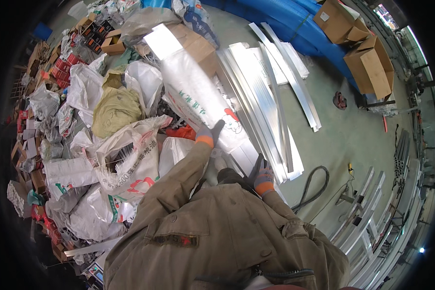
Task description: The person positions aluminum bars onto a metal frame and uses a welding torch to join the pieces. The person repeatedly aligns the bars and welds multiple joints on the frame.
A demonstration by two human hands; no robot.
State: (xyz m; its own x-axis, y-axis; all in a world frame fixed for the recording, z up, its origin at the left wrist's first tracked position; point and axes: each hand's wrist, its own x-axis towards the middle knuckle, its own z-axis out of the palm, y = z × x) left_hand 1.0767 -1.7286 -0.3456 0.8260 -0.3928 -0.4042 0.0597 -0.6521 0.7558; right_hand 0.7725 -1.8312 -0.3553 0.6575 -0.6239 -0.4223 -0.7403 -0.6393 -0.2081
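A long bundle of silver metal profiles (244, 157), with a white printed plastic sack (191, 92) around its middle, lies slantwise in front of me. Its far bare end (163, 41) points up and to the left. My left hand (209, 134), in a grey glove with an orange cuff, grips the bundle's left side, thumb across the top. Near the close end, my right hand (262, 177) in a matching glove holds the right edge; some of its fingers are hidden. To the right of the bundle lie several loose silver profiles (261, 104).
Stuffed white sacks (130, 154), a yellowish sack (116, 106) and cartons pile up on the left. A large blue wrapped roll (295, 24) and open cardboard boxes (369, 67) are at the far right. A black hose (319, 186) and metal frames (367, 208) lie on the right floor.
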